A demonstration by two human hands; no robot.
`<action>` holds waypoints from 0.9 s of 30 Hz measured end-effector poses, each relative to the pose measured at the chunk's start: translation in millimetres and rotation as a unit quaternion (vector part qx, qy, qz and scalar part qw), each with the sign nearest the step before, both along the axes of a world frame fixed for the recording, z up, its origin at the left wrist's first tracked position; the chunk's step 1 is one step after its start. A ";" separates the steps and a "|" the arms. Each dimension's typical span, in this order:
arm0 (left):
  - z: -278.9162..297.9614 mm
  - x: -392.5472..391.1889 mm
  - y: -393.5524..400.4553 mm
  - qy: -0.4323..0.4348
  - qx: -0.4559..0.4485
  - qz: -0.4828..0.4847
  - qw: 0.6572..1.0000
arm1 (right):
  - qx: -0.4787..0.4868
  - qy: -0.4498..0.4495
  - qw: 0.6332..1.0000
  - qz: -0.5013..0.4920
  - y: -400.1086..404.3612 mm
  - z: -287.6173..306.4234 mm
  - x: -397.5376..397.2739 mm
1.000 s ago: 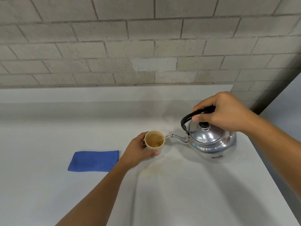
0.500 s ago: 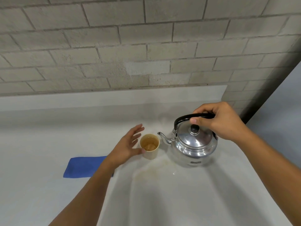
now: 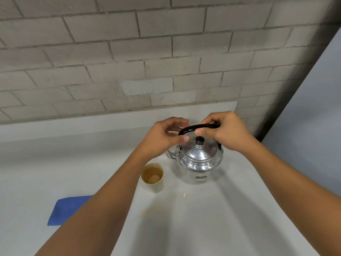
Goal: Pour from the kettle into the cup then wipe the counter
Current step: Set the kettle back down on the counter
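A shiny metal kettle [image 3: 200, 159] with a black handle and lid knob stands upright on the white counter [image 3: 203, 218], spout pointing left. My right hand [image 3: 224, 133] grips the black handle from the right. My left hand [image 3: 163, 138] hovers by the handle's left end, fingers curled and apart, holding nothing. A small beige cup [image 3: 152, 177] with brown liquid stands alone in front of the kettle's spout, below my left wrist. A folded blue cloth [image 3: 66, 209] lies flat at the lower left, partly hidden by my left forearm.
A faint brownish spill stain [image 3: 166, 204] marks the counter in front of the cup. A grey brick wall [image 3: 147, 61] rises behind the counter's raised back edge. The counter's right edge drops off beside a pale surface [image 3: 313, 126].
The kettle went from tilted at the cup to upright on the counter. My left hand let go of the cup and rose to the kettle's handle. The view shifted closer.
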State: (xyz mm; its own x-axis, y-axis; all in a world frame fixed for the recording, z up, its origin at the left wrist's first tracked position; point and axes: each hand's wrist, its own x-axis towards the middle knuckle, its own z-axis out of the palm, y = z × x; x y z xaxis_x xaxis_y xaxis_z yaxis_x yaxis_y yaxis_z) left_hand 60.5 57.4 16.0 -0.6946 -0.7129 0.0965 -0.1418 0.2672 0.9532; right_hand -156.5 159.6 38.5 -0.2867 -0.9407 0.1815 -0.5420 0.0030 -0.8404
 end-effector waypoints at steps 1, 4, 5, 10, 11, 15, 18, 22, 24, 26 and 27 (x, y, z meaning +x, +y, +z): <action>-2.2 -7.2 -2.6 -0.005 0.000 0.003 1.000 | -0.002 -0.005 1.000 -0.005 -2.8 -2.1 -2.7; -11.1 -24.9 -9.3 -0.027 -0.019 0.026 0.999 | -0.003 -0.015 1.000 -0.017 -11.4 -8.2 -11.1; -14.1 -29.9 -11.8 -0.036 -0.029 0.039 0.998 | -0.003 -0.016 1.000 -0.018 -14.3 -10.2 -13.8; -26.2 -45.8 -24.2 -0.048 -0.036 0.079 0.995 | 0.013 -0.032 0.999 -0.019 -29.9 -22.6 -28.7; -28.2 -47.8 -26.5 -0.050 -0.035 0.079 0.995 | 0.019 -0.034 0.999 -0.020 -33.3 -25.0 -31.9; -37.0 -57.7 -37.0 -0.070 -0.023 0.079 0.994 | 0.044 -0.034 0.998 -0.016 -46.5 -33.9 -43.2; -42.6 -64.4 -45.1 -0.089 -0.012 0.073 0.993 | 0.059 -0.037 0.997 -0.015 -54.9 -41.7 -49.7; -46.0 -71.0 -53.7 -0.105 -0.012 0.071 0.992 | 0.067 -0.037 0.997 -0.022 -62.6 -49.2 -54.3; -46.0 -72.5 -56.5 -0.107 -0.016 0.070 0.992 | 0.067 -0.039 0.997 -0.026 -65.2 -50.3 -55.4; -45.5 -73.1 -58.7 -0.106 -0.016 0.070 0.992 | 0.069 -0.041 0.996 -0.026 -67.3 -50.7 -56.2; -45.4 -73.3 -59.5 -0.106 -0.015 0.070 0.992 | 0.069 -0.040 0.996 -0.025 -68.1 -50.9 -56.5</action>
